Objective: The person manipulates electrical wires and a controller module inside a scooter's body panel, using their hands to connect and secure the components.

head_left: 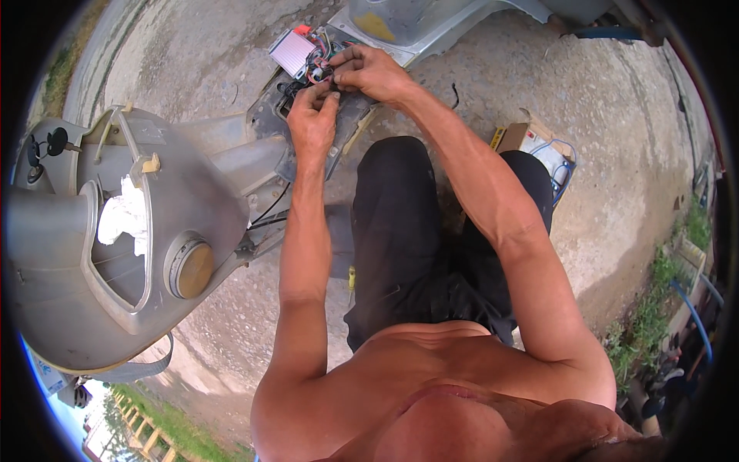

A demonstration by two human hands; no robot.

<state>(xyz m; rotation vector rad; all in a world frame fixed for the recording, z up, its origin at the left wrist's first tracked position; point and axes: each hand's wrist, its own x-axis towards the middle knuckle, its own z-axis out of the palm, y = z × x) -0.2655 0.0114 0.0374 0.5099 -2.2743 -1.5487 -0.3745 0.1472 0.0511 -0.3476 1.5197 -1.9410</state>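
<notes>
A bundle of thin coloured wires (314,71) with small connectors sits in the opened footboard (277,115) of a grey scooter. Beside it rests a silver ribbed box (292,52), with a bit of orange at its far edge. My left hand (312,119) reaches in from the near side, fingertips pinched on dark wires. From the right, my right hand (372,74) meets it with thumb and forefinger closed on the same wires. Both sets of fingertips almost touch. Exactly which wire ends they hold is too small to make out.
The scooter's front shield (192,185) stands at left, with keys (58,142) in it and a white cloth (123,215) in its compartment. Right of my knees is an open cardboard box (514,137) with a blue cable (568,146). Rough concrete (616,192) lies around.
</notes>
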